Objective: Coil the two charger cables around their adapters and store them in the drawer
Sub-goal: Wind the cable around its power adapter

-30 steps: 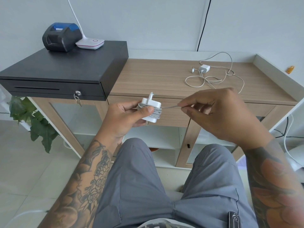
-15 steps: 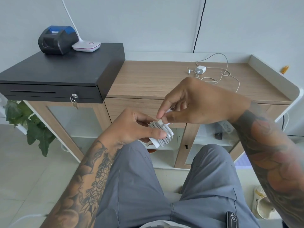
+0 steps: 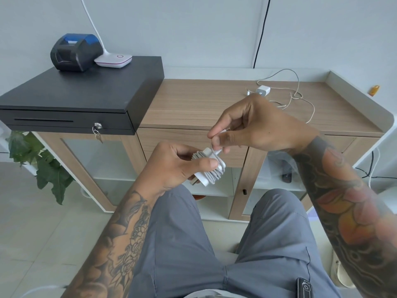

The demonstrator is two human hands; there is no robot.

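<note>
Head view: tucking the last cable end on the first adapter.
Left hand (image 3: 169, 166) grips the adapter (image 3: 209, 168), light and rigid, held above the lap; right hand (image 3: 253, 127) pinches the limp, springy cable (image 3: 213, 148) end. The second charger (image 3: 262, 90) lies loose toward the desk (image 3: 193, 104)'s back right corner.

Left hand (image 3: 171, 166) gripping coiled white adapter (image 3: 209, 169) before wooden cabinet (image 3: 193, 104); right hand (image 3: 255, 127) pinching cable end (image 3: 213, 148); second charger (image 3: 263, 90) atop cabinet.
</note>
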